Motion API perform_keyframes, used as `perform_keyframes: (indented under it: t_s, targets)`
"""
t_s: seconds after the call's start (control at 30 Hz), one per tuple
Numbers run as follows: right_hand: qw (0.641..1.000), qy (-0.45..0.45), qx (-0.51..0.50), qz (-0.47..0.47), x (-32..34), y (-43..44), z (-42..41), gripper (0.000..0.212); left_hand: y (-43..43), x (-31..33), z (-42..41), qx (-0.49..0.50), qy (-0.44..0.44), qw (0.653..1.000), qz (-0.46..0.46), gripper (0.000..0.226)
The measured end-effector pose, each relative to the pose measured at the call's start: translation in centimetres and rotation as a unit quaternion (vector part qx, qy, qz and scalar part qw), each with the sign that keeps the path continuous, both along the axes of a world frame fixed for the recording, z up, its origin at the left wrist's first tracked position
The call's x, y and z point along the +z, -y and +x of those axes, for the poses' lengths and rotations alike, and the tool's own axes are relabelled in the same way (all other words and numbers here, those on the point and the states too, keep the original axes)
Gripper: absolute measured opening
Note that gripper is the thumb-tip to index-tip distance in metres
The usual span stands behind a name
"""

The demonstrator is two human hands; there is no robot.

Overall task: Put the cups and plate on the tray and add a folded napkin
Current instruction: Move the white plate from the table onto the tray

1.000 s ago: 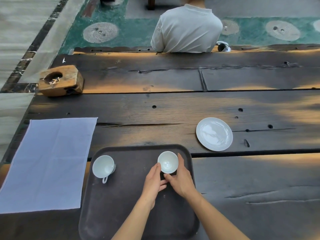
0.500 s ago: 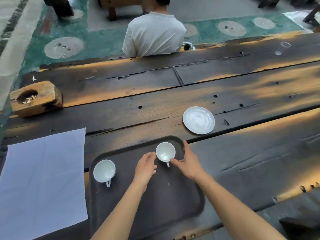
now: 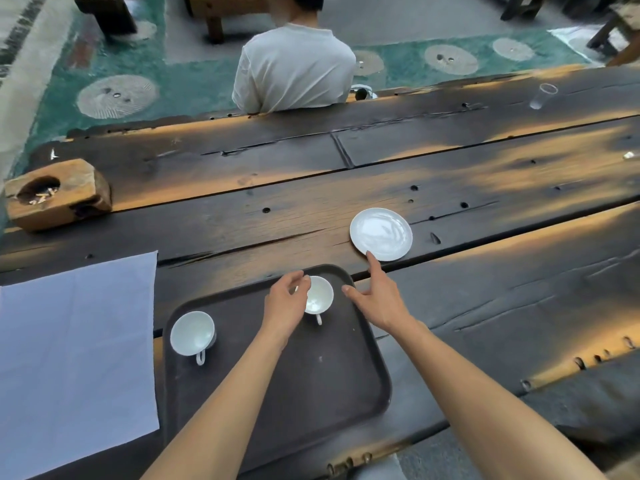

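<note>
A dark tray [image 3: 311, 382] lies on the wooden table in front of me. Two white cups stand on it: one cup [image 3: 193, 333] at the tray's left side, the other cup [image 3: 319, 295] near its far edge. My left hand [image 3: 285, 303] curls against the far cup's left rim, fingers touching it. My right hand [image 3: 375, 299] is open with fingers spread, its index finger stretched out to the near edge of the white plate [image 3: 381, 233], which lies on the table beyond the tray's right corner. A pale unfolded napkin [image 3: 74, 358] lies flat to the tray's left.
A wooden block ashtray [image 3: 57, 194] sits at the table's far left. A clear glass [image 3: 542, 95] stands at the far right. A person in a white shirt [image 3: 294, 67] sits with their back to the table's far edge.
My right hand has left the far cup and stretched toward the plate. My left hand has closed in on the cup's rim. The view has shifted right and closer.
</note>
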State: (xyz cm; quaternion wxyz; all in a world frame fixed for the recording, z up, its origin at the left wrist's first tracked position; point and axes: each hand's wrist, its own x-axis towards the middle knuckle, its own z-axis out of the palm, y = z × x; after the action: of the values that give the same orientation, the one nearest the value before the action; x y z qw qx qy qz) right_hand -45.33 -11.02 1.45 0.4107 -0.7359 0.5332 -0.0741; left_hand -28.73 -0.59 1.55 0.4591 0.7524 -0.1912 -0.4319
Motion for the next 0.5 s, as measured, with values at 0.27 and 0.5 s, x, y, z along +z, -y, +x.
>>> perform_keyframes:
  t_s: [0.27,0.5]
  targets:
    - [1.000,0.017,0.021,0.009,0.5,5.0,-3.2,0.092,5.1,0.7,-4.2,0.017,-0.003,1.000,0.001,0.018]
    - [0.999,-0.007,0.038,0.009,0.6,11.1,-6.3,0.087,10.6,0.3,-6.8,0.041,-0.006,0.999,0.021,0.029]
